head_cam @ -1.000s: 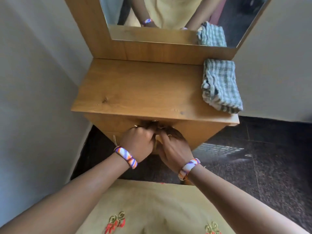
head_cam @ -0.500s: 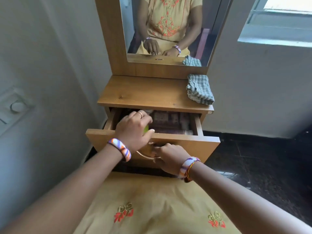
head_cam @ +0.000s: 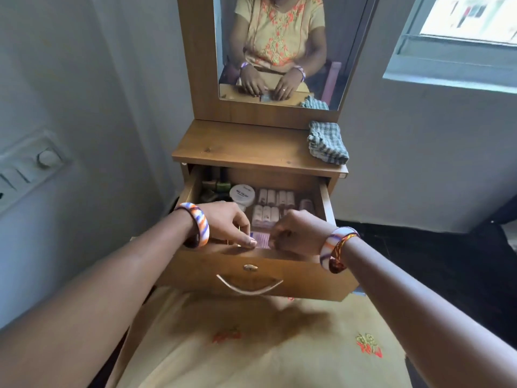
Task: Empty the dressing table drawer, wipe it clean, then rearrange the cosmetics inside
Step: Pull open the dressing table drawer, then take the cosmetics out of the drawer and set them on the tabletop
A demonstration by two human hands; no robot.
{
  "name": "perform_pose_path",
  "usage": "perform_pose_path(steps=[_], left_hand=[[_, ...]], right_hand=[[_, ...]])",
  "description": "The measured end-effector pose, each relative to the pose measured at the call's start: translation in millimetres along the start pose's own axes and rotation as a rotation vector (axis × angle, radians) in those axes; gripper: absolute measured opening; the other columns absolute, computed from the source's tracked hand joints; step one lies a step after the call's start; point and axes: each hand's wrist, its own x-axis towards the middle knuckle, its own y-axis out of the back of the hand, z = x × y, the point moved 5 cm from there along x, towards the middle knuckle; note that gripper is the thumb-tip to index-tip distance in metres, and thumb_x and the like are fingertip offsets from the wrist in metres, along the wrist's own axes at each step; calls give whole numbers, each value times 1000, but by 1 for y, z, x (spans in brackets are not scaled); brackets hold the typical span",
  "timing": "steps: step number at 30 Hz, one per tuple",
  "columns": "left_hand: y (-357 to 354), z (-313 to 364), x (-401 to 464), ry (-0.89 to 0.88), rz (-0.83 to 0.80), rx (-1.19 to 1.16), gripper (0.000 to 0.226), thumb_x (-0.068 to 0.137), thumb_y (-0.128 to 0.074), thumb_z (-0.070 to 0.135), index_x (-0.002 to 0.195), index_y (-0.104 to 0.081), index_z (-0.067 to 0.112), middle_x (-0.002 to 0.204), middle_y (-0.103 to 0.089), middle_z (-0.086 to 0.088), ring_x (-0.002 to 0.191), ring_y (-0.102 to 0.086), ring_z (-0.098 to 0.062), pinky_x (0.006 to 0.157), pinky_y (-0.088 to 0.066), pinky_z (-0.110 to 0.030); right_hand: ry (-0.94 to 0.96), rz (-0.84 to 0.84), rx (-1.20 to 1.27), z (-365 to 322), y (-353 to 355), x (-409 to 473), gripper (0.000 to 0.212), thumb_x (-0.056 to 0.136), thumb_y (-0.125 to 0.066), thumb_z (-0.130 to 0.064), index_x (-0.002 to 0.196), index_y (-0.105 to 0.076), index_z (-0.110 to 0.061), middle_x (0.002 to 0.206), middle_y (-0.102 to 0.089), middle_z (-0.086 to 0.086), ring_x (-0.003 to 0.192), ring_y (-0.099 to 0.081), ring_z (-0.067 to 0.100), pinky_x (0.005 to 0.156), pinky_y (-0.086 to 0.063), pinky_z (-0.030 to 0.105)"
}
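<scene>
The wooden drawer (head_cam: 282, 278) of the dressing table stands pulled out. Inside lie a white round jar (head_cam: 242, 194), dark nail polish bottles (head_cam: 216, 187) at the back left and rows of pinkish tubes (head_cam: 275, 204). At the drawer's front lies a flat purple patterned packet (head_cam: 260, 240). My left hand (head_cam: 226, 224) pinches its left edge with curled fingers. My right hand (head_cam: 296, 229) grips its right edge. A folded grey checked cloth (head_cam: 327, 142) lies on the right of the tabletop.
A mirror (head_cam: 282, 49) in a wooden frame rises behind the tabletop (head_cam: 240, 147). A grey wall with a switch panel (head_cam: 28, 169) is close on the left. A window (head_cam: 461, 37) is up right. Dark floor (head_cam: 433, 261) lies to the right.
The drawer went from closed to pulled far out. Both hands left the handle and reached into the drawer's front, onto the purple packet. The camera view rose and drew back.
</scene>
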Motion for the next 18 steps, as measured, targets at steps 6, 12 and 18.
perform_pose_path(steps=[6,12,18], left_hand=[[-20,1,-12,125,-290,-237,20,86,-64,34,77,-66,16,68,-61,1,53,-55,-9,49,-50,-19],[-16,6,-18,160,-346,-212,16,88,-61,29,83,-68,15,73,-64,0,63,-59,-13,56,-52,-20],[-15,5,-16,179,-336,-203,20,89,-60,26,96,-69,9,76,-65,-1,65,-61,-13,60,-54,-22]], right_hand=[[-47,-381,-72,-5,-27,0,26,93,-50,-25,104,-71,-14,84,-65,1,73,-62,16,75,-56,29],[-93,-497,-85,-11,-23,3,30,95,-49,-25,115,-67,-13,106,-71,6,89,-68,19,84,-56,29],[-116,-617,-53,-17,-23,12,28,93,-54,-21,114,-67,-10,108,-71,12,66,-62,10,66,-53,19]])
